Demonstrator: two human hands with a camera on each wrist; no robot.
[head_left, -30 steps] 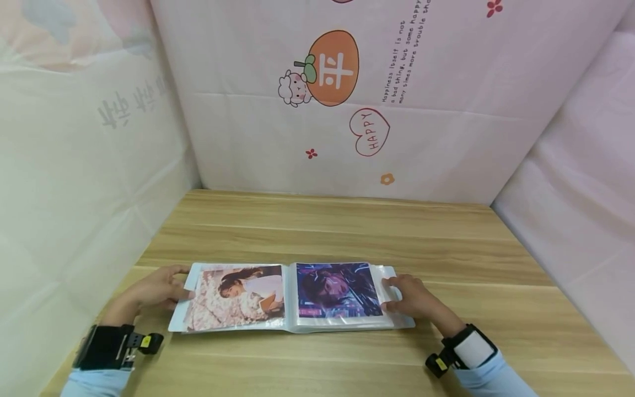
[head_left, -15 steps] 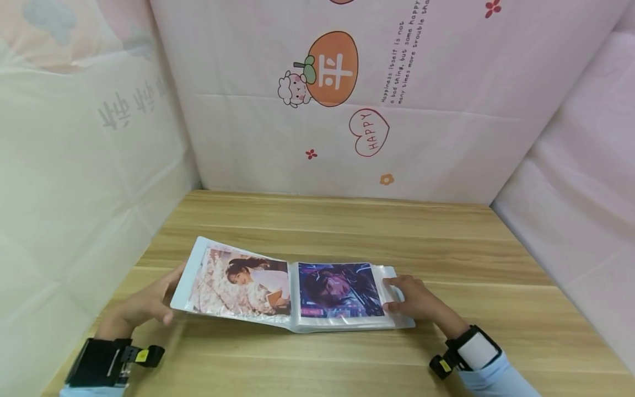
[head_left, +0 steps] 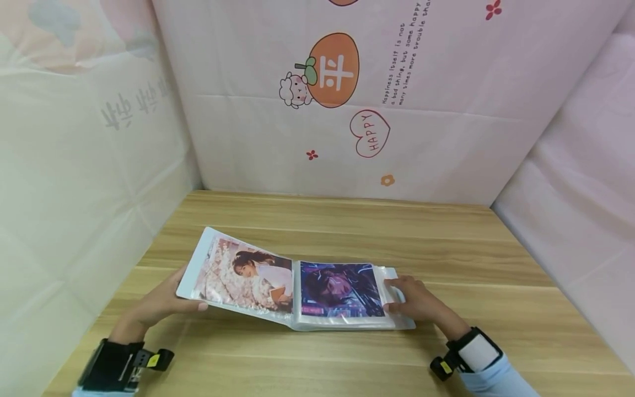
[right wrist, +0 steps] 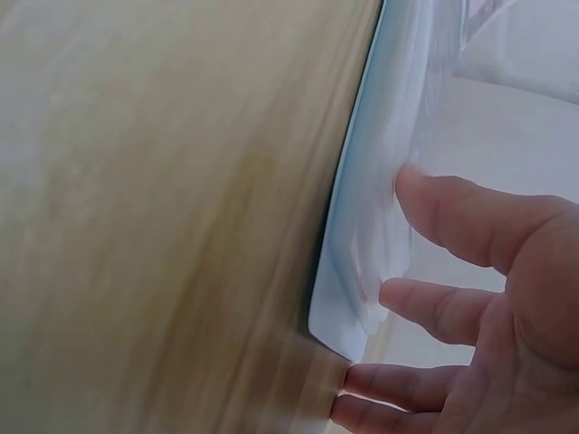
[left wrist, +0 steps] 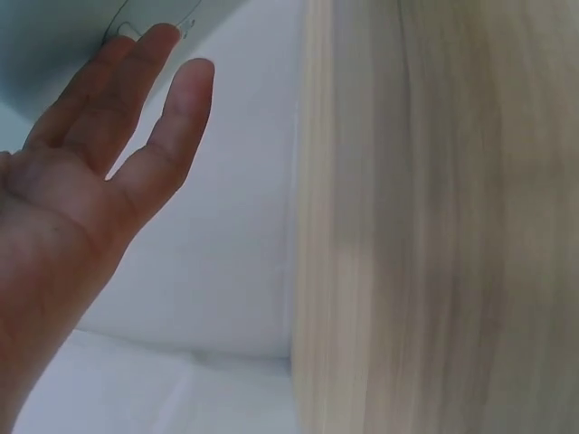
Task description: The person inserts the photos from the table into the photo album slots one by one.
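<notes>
A photo album (head_left: pixel 296 292) lies spread on the wooden table, with pictures in clear sleeves. Its left cover (head_left: pixel 195 267) is tilted up, the outer edge raised above the tabletop. Behind and below that cover, my left hand (head_left: pixel 156 306) supports it, thumb at the near edge; in the left wrist view its straight fingers (left wrist: pixel 172 122) reach the cover's underside. On the right side, a purple-blue picture (head_left: pixel 339 289) lies flat. My right hand (head_left: pixel 419 302) rests on the right margin, thumb and forefinger touching the sleeves; in the right wrist view the other fingers (right wrist: pixel 407 387) lie past the album's corner.
Wooden tabletop (head_left: pixel 347 226) surrounds the album. A printed white cloth wall (head_left: pixel 248 143) stands behind it, with plain cloth sides at left and right. Each wrist wears a black strap with a small camera (head_left: pixel 441 366).
The left cover has risen from lying flat to a tilt. My left hand has moved from its outer edge to beneath it and rightward. The right hand has stayed nearly still.
</notes>
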